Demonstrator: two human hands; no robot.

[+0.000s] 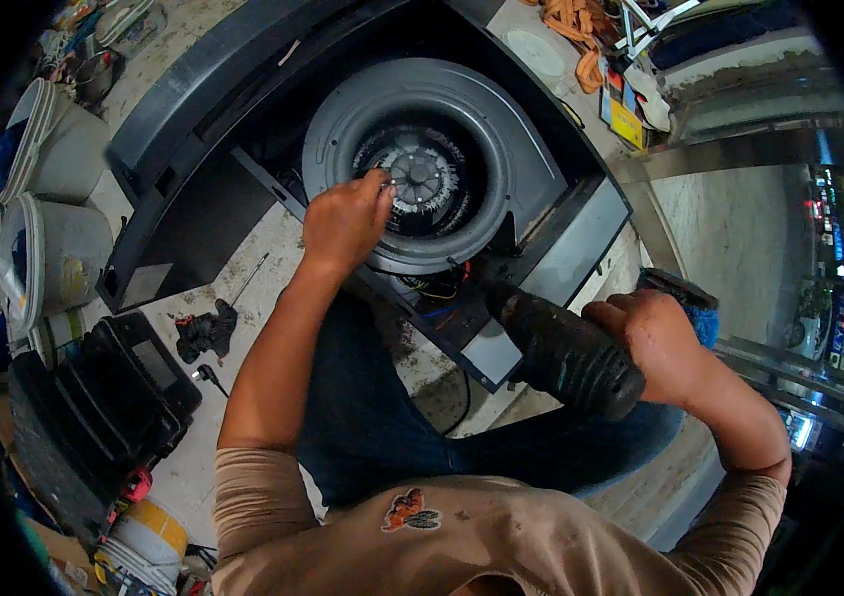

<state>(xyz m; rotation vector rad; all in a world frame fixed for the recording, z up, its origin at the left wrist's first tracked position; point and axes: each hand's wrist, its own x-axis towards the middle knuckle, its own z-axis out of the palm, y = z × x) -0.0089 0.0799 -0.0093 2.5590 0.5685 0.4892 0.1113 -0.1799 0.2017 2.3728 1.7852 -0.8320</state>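
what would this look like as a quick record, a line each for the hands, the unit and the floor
left hand: left hand, fingertips at the fan hub; whether they pinch anything is unclear
right hand: right hand, gripping a dark drill-like power tool, its narrower end toward the casing
unit: round grey fan housing inside a black casing
wiring: thin coloured wires below the housing
floor, left: black plastic case, white buckets, power plug

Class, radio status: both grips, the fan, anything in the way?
Left grip at fan hub. Right grip holding dark power tool. Fan housing inside black casing. Obstruction: left grip over its rim.
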